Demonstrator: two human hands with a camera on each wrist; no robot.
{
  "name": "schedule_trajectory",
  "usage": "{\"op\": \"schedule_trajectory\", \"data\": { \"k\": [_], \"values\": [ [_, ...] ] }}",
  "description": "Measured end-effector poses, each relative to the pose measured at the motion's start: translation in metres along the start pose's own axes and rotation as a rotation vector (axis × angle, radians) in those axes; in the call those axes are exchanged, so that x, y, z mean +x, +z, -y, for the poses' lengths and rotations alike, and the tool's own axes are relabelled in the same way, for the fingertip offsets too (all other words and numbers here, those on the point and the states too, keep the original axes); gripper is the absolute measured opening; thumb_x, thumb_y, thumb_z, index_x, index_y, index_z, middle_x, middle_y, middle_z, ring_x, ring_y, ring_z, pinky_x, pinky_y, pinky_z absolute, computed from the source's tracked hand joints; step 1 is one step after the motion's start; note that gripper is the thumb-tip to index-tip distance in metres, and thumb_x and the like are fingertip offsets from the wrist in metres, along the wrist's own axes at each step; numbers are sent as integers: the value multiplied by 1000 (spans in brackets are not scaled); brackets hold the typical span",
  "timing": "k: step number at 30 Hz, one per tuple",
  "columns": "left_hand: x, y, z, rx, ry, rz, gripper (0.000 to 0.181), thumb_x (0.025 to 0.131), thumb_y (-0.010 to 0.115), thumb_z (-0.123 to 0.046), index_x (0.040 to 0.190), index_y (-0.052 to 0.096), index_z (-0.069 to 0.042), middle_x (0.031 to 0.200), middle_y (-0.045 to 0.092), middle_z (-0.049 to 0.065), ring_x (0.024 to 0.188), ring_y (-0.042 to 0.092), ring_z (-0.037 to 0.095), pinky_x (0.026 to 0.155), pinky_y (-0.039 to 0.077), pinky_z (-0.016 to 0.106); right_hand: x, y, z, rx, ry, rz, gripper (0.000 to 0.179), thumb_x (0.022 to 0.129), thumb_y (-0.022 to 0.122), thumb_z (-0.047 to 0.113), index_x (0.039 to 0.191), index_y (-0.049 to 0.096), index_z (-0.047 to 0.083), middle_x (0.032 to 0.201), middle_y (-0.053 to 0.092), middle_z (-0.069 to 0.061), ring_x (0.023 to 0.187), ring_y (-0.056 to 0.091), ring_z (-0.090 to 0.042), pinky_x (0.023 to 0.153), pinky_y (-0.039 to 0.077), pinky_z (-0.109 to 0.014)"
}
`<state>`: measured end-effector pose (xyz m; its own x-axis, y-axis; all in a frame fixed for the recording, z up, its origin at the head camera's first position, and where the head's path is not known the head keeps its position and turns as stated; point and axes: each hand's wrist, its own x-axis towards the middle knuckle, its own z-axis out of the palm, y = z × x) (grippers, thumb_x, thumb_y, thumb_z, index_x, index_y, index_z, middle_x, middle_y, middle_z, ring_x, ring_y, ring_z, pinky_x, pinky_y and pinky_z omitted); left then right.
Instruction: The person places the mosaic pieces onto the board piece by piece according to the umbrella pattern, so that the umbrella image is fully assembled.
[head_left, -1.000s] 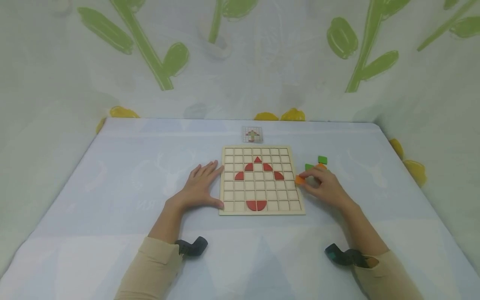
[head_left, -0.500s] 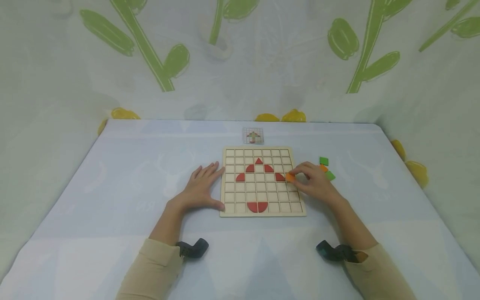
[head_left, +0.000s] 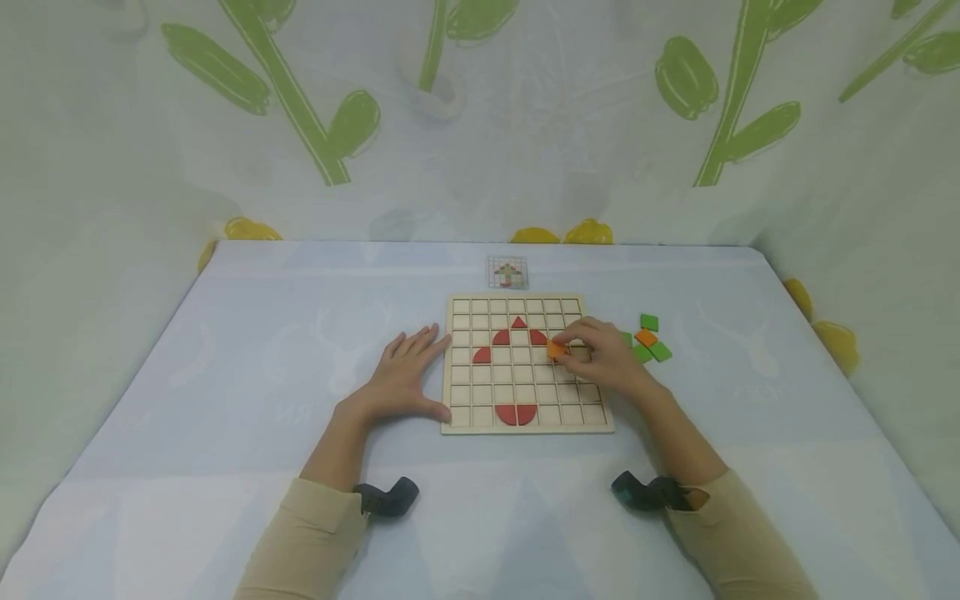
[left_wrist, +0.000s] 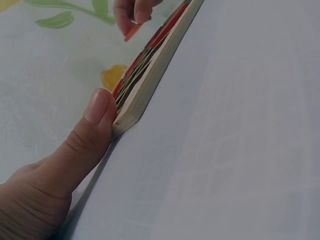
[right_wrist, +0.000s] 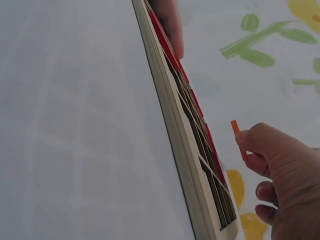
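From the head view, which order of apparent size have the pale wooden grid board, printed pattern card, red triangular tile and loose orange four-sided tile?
Largest first:
pale wooden grid board
printed pattern card
loose orange four-sided tile
red triangular tile

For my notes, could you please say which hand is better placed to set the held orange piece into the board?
Probably the right hand: it pinches the orange piece above the board, while the left hand touches the board's left edge.

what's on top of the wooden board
A red triangle and red rounded pieces lie in squares of the wooden board. The right grip and the orange piece it pinches cover some squares in the head view, so what lies there can't be fully seen.
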<state>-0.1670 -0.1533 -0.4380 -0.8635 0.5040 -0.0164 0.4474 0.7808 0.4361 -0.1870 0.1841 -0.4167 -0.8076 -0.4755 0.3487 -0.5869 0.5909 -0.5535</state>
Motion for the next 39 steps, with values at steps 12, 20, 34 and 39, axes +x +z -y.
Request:
{"op": "schedule_trajectory", "data": {
  "k": [12, 20, 34, 39],
  "values": [
    [0, -1, -1, 7, 1, -3, 121, 57, 80, -62, 150, 25, -9, 158, 14, 14, 146, 10, 30, 116, 2, 50, 12, 15, 6, -85, -10, 39, 19, 78, 75, 16, 96, 72, 10, 97, 67, -4, 97, 58, -22, 83, 33, -43],
    [1, 1, 1, 13, -2, 2, 121, 57, 79, -63, 150, 24, -10, 158, 13, 14, 146, 9, 29, 116, 2, 50, 17, 19, 16, -113, 12, 80, 15, 78, 77, 18, 92, 74, 13, 95, 66, -2, 85, 54, -18, 75, 29, -37],
    [2, 1, 1, 4, -13, 4, 121, 57, 79, -63, 150, 25, -10, 158, 13, 13, 146, 9, 29, 116, 1, 50, 23, 26, 18, -135, -21, 88, 13, 79, 77, 20, 91, 76, 14, 96, 67, -3, 79, 54, -17, 74, 31, -36],
    [1, 1, 0, 4, -15, 3, 121, 57, 79, -64, 150, 24, -10, 158, 13, 13, 146, 9, 29, 116, 1, 50, 25, 29, 19, -129, -9, 106, 12, 81, 75, 20, 90, 75, 13, 97, 68, -3, 93, 58, -21, 76, 32, -36]
  ]
}}
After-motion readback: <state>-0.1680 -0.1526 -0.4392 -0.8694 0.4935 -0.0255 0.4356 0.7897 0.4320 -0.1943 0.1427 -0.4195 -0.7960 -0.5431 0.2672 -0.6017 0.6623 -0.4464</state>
